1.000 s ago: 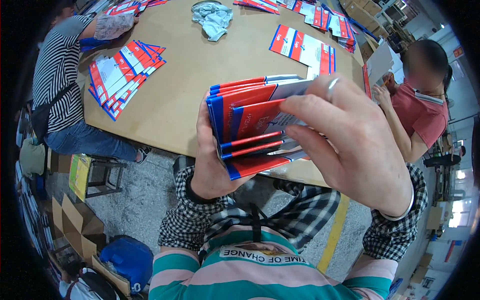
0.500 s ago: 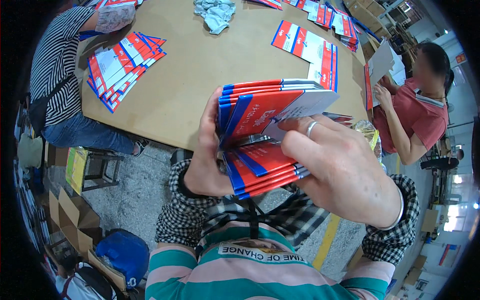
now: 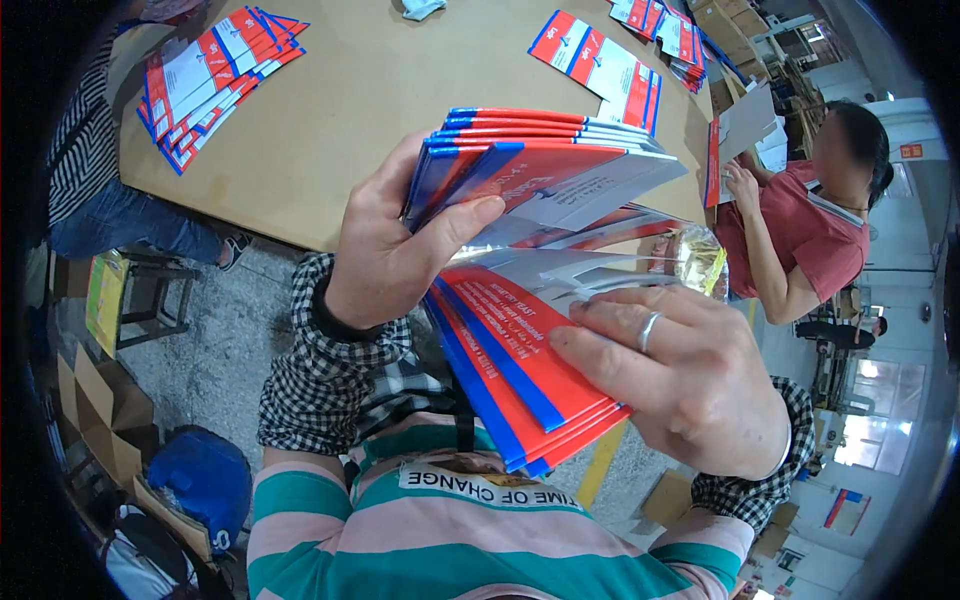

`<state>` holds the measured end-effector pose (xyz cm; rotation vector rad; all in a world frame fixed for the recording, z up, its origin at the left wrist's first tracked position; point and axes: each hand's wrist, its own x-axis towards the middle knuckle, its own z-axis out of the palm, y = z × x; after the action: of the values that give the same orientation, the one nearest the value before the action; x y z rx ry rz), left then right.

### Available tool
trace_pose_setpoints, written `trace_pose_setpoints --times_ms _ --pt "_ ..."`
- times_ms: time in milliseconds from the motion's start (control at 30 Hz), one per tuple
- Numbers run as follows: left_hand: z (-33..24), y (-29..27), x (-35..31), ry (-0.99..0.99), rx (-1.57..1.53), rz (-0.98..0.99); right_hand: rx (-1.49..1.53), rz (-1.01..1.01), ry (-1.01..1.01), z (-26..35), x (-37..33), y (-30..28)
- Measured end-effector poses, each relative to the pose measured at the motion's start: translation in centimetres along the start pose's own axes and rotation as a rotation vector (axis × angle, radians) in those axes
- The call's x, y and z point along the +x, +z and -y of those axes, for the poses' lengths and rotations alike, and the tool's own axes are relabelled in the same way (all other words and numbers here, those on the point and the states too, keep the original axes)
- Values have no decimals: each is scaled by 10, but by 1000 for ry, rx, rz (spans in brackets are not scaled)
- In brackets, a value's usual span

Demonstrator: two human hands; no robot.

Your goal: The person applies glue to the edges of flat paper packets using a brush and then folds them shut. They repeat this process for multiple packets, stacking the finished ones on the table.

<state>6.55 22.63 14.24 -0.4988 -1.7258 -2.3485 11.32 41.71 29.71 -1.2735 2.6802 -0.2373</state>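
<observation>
A bundle of flat red, white and blue printed cartons is parted into two sheaves in front of my chest. My left hand [image 3: 392, 225] grips the upper sheaf [image 3: 590, 180], its thumb pressed on the front and its other fingers behind. The lower sheaf [image 3: 520, 345] fans toward me, with my ringed right hand [image 3: 690, 375] closed on its right end. Between the sheaves a V-shaped gap shows pale carton surfaces. Behind my right fingers sits a shiny clear and gold-yellow wrapped item [image 3: 700, 262], partly covered.
The brown table [image 3: 400, 60] bears a fanned carton pile [image 3: 215, 80] at left and more cartons [image 3: 600, 65] at right. A co-worker in a red shirt [image 3: 800, 235] handles a carton at right; another in stripes sits at left by a stool [image 3: 150, 295]. Open cardboard box [image 3: 100, 410] lower left.
The two sheaves have spread wider apart. My left thumb has come over the upper sheaf's front. My right hand has moved down from the upper sheaf onto the lower one. The view has shifted.
</observation>
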Motion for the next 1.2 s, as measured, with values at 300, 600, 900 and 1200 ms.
trace_pose_setpoints --times_ms 300,600,900,1200 --pt "2 -5 -8 -26 54 31 -14 -101 19 -7 16 -1" --pt "23 -6 -22 115 -45 69 -35 -196 17 -7 14 11" --pt "21 -3 -24 119 9 45 -21 -210 14 -10 5 13" --pt "18 2 -19 24 106 36 -5 -247 -21 -14 -8 22"
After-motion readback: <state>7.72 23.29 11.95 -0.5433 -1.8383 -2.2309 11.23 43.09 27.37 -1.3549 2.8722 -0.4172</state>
